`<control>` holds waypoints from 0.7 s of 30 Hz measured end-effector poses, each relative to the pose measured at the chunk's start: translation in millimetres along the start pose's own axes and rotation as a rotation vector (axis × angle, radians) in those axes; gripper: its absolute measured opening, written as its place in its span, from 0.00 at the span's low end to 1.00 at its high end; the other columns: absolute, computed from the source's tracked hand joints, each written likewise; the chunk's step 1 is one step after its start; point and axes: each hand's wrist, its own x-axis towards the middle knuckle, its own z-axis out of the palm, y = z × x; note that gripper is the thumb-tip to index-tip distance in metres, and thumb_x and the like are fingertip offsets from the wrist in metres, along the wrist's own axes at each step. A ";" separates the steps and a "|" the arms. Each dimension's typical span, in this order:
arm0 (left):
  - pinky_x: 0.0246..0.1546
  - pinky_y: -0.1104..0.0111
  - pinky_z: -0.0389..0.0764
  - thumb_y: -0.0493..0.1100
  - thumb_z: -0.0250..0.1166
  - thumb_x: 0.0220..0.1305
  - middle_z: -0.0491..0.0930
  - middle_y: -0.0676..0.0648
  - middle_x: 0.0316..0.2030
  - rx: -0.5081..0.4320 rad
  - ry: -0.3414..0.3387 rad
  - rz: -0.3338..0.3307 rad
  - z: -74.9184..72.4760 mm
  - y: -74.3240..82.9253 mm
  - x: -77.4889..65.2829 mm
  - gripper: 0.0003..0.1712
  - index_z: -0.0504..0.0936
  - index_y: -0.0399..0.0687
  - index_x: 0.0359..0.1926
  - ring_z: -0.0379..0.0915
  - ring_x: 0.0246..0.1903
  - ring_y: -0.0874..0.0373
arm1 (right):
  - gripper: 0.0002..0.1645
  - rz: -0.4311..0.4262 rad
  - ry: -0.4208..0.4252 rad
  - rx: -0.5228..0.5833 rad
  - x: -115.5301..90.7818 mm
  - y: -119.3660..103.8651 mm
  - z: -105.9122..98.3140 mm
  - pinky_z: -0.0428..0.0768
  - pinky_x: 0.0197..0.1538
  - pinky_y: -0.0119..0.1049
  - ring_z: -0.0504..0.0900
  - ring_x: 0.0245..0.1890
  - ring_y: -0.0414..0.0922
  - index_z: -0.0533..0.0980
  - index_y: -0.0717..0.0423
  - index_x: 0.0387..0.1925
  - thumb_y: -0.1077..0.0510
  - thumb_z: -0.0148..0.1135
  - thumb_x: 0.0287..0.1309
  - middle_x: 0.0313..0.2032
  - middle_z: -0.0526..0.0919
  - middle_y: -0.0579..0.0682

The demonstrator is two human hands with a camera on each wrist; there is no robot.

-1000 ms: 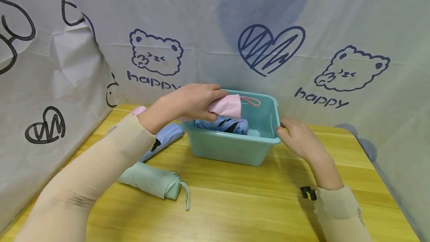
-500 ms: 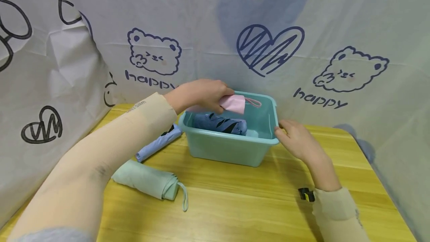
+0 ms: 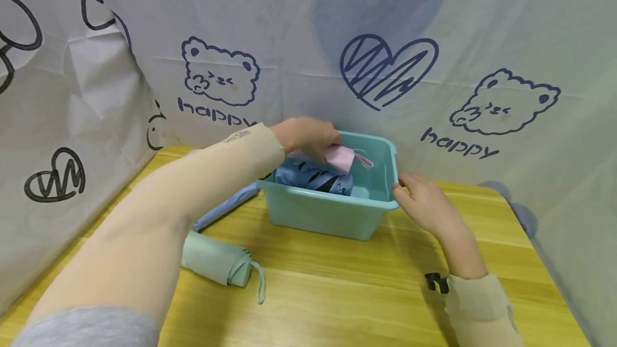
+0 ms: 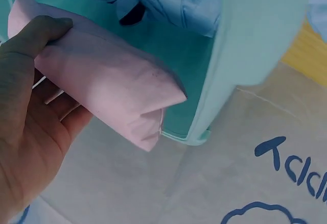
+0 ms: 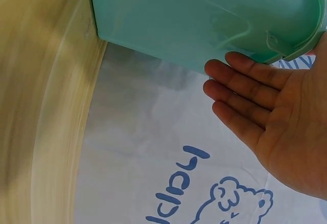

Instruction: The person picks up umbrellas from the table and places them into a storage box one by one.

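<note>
My left hand [image 3: 312,137] grips a folded pink umbrella [image 3: 340,158] with a wrist loop, low inside the teal plastic bin [image 3: 320,218]. In the left wrist view the thumb lies across the pink umbrella [image 4: 102,76] and the fingers pass beneath it. A folded blue umbrella [image 3: 313,178] with black marks lies on the bin floor, nearer the front wall. My right hand [image 3: 426,202] is at the bin's right end, at the rim. Its fingers [image 5: 245,83] are straight along the outer wall in the right wrist view; the thumb is hidden there.
A folded pale green umbrella [image 3: 217,258] with a loop lies on the wooden table [image 3: 328,293], front left of the bin. Behind the left forearm lies another blue umbrella [image 3: 226,208], partly covered. A printed white cloth [image 3: 299,31] hangs close behind the bin.
My left hand has moved right and then down into the bin with the pink umbrella, which now tilts down at its loop end. The right hand stays at the rim.
</note>
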 end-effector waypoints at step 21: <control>0.49 0.63 0.78 0.40 0.60 0.71 0.83 0.46 0.45 0.159 -0.149 -0.022 12.9 5.9 24.2 0.14 0.85 0.44 0.53 0.72 0.40 0.56 | 0.30 0.023 -0.014 0.016 -0.7 -0.1 0.3 0.77 0.57 0.61 0.79 0.52 0.60 0.77 0.66 0.59 0.47 0.42 0.75 0.54 0.81 0.63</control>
